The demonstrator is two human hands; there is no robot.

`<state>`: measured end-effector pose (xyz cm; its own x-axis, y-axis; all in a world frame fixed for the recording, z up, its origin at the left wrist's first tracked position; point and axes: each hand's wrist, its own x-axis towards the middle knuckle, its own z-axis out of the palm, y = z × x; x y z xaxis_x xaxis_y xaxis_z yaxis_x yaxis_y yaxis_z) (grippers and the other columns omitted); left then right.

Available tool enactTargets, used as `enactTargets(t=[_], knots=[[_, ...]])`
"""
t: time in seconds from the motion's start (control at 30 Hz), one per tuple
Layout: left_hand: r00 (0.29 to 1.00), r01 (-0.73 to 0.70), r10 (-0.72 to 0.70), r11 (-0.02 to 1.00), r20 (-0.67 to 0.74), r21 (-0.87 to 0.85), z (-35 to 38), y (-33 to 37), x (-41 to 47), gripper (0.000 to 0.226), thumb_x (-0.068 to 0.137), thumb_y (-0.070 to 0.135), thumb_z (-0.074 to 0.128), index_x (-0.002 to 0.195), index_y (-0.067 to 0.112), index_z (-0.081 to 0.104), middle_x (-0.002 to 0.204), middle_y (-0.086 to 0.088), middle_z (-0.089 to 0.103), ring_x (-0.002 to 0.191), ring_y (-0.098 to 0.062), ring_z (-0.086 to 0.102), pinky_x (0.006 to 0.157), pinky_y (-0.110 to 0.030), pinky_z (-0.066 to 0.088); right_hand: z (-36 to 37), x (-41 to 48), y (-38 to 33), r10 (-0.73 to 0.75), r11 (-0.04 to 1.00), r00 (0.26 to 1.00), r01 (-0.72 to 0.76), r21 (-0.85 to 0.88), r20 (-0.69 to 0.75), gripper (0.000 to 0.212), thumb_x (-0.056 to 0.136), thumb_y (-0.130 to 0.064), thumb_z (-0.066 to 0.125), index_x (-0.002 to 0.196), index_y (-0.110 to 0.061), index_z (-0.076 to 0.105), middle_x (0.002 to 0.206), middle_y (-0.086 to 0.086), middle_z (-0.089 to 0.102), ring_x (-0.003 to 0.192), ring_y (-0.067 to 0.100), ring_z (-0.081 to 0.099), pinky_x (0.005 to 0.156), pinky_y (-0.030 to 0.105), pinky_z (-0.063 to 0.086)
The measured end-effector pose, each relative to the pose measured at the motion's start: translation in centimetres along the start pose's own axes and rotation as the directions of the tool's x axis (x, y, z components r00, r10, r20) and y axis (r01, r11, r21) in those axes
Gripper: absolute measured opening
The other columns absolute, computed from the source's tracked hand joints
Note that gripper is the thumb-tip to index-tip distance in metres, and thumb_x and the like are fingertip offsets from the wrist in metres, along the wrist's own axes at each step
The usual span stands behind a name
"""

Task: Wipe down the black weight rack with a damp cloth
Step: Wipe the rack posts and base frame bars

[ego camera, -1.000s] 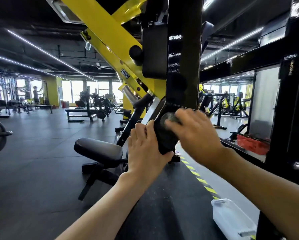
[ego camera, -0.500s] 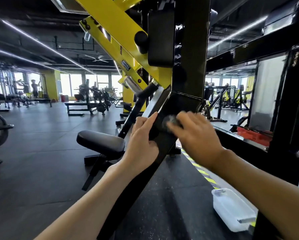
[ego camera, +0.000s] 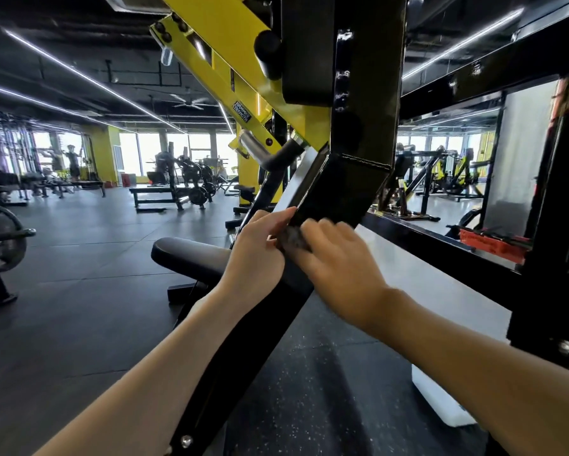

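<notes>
The black weight rack (ego camera: pixel 359 133) rises as a thick upright post in the middle, with a slanted black strut (ego camera: pixel 253 327) running down to the lower left. A dark grey cloth (ego camera: pixel 294 238) lies on the strut just below the joint. My right hand (ego camera: pixel 339 268) holds the cloth against the strut, its fingers blurred. My left hand (ego camera: pixel 260 255) grips the strut's left edge beside the cloth, fingers pointing up and touching the cloth's side.
A yellow machine arm (ego camera: pixel 217 51) slants overhead. A black padded seat (ego camera: pixel 191 255) sits left of the strut. A white plastic tub (ego camera: pixel 441 399) lies on the floor at lower right. A red basket (ego camera: pixel 490 243) sits behind the right frame (ego camera: pixel 553 209). A person stands far left.
The view has shifted down the strut. Both hands and the cloth have slid lower along the slanted strut, away from the joint with the upright post.
</notes>
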<state>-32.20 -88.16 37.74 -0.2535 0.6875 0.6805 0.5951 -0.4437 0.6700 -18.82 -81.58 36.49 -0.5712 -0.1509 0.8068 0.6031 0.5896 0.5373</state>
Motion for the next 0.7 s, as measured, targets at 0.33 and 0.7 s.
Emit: enactTargets(t=[0.33, 0.7], knots=[[1.000, 0.010, -0.013, 0.989, 0.021, 0.147, 0.0, 0.3, -0.8, 0.071, 0.085, -0.018, 0.047, 0.138, 0.028, 0.057, 0.117, 0.002, 0.057, 0.119, -0.007, 0.055, 0.106, -0.037, 0.046, -0.2, -2.5, 1.1, -0.042, 0.999, 0.999, 0.043, 0.011, -0.025, 0.031, 0.088, -0.002, 0.043, 0.105, -0.010, 0.068, 0.099, 0.010, 0.051, 0.078, 0.028, 0.051, 0.067, 0.038, 0.037], [0.998, 0.041, -0.041, 0.999, 0.054, 0.012, -1.6, -4.0, -2.0, 0.070, 0.085, -0.025, 0.046, 0.135, 0.020, 0.061, 0.125, 0.002, 0.063, 0.114, -0.009, 0.062, 0.095, -0.035, 0.055, 1.1, -3.7, -0.8, 0.202, 0.979, 0.976, -0.202, 0.005, -0.076, 0.031, 0.087, 0.003, 0.044, 0.099, -0.009, 0.070, 0.092, 0.011, 0.050, 0.074, 0.029, 0.050, 0.068, 0.039, 0.035]])
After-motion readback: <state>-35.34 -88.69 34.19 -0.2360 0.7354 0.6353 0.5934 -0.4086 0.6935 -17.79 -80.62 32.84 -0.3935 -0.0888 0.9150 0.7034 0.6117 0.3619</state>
